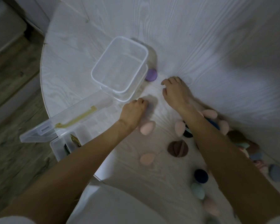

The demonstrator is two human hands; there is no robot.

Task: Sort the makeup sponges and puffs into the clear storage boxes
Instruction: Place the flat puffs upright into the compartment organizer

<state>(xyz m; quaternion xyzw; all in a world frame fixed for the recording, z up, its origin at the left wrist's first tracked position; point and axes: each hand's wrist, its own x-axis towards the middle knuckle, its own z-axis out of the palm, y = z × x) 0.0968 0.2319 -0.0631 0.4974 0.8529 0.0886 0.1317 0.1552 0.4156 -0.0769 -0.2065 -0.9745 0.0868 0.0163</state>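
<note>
Two clear storage boxes point(120, 67) stand nested on the white table, and nothing shows inside them. A purple round puff point(151, 75) lies against their right side. My right hand point(174, 92) hovers just right of that puff with its fingers spread and bent, holding nothing. My left hand point(134, 110) rests below the boxes' near corner with curled fingers, and I see nothing in it. Pink egg-shaped sponges point(147, 127) point(147, 158) point(179, 127), a brown puff point(177, 149), a dark blue puff point(200, 175) and a teal sponge point(198, 190) lie scattered near me.
A clear compartment organizer point(68, 143) with its lid point(63, 125) open sits at the table's left edge. More sponges and puffs are heaped under and beside my right forearm point(242, 139). The round table point(200, 46) is bare at the back. Wooden floor shows at left.
</note>
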